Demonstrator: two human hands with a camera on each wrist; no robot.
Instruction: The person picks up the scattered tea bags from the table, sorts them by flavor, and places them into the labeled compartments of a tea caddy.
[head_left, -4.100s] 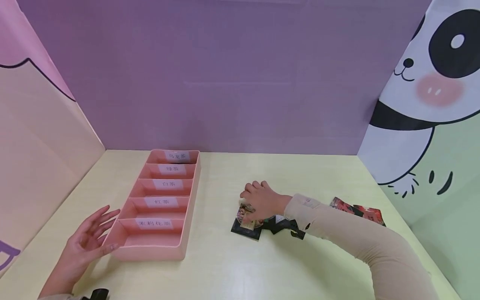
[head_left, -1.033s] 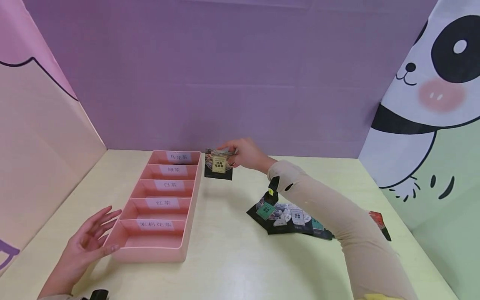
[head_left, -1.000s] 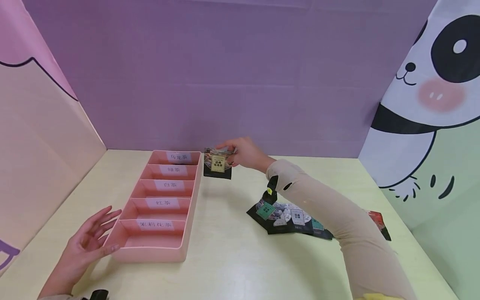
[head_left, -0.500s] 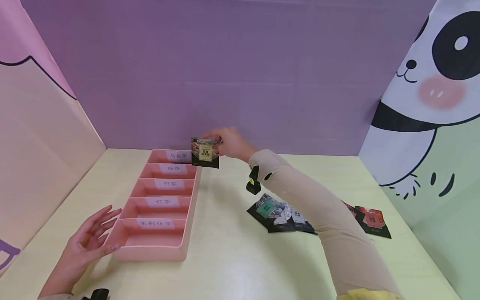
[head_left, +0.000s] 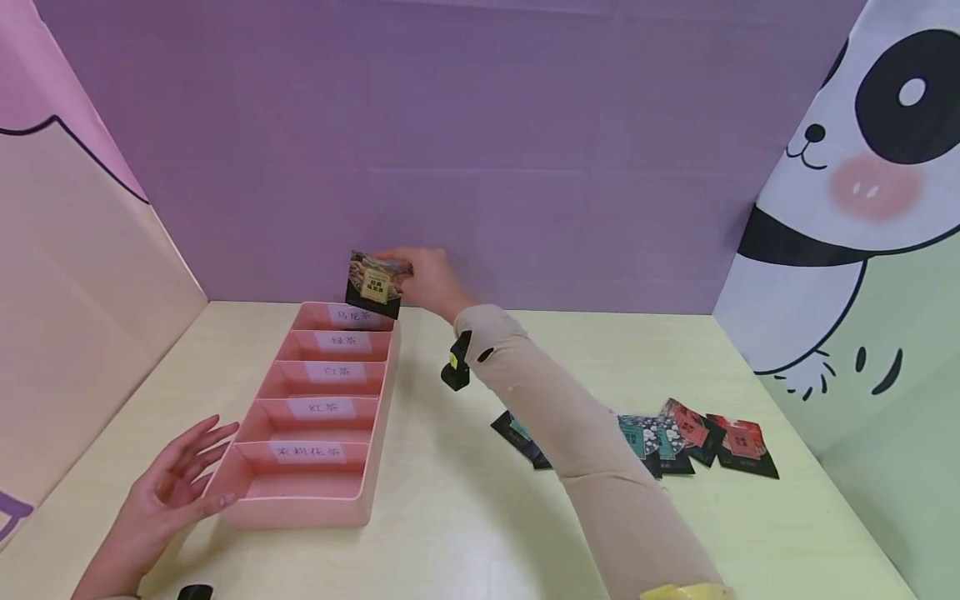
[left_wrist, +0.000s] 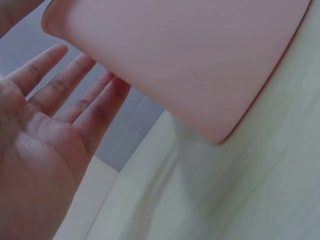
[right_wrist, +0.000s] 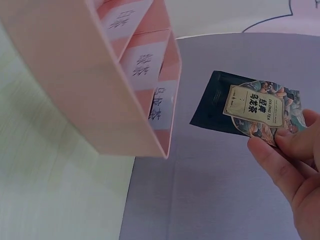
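A dark tea sachet (head_left: 372, 285) with a cream label reading "Oolong Tea" is pinched by my right hand (head_left: 427, 282) between thumb and fingers. In the head view it overlaps the rearmost compartment of the pink divided box (head_left: 378, 450). The right wrist view shows the oolong sachet (right_wrist: 255, 107) raised beyond the box's end, its black bottom edge pointing toward the box (right_wrist: 60, 65). My left hand (head_left: 168, 492) lies at the box's front left corner with spread fingers, and the left wrist view shows fingertips (left_wrist: 117, 85) at the box wall (left_wrist: 175, 55).
Each compartment bears a handwritten white label (head_left: 307, 452). To the right on the pale table (head_left: 465, 533), several more sachets lie fanned out, including red ones (head_left: 744, 442) and green-labelled ones (head_left: 641, 437); my right sleeve (head_left: 577, 433) covers some. A purple wall (head_left: 480, 150) closes the back.
My right hand reached into the sachet pile, then carried the oolong sachet left and up to the box's rear compartment. The left hand has stayed at the box's front corner.
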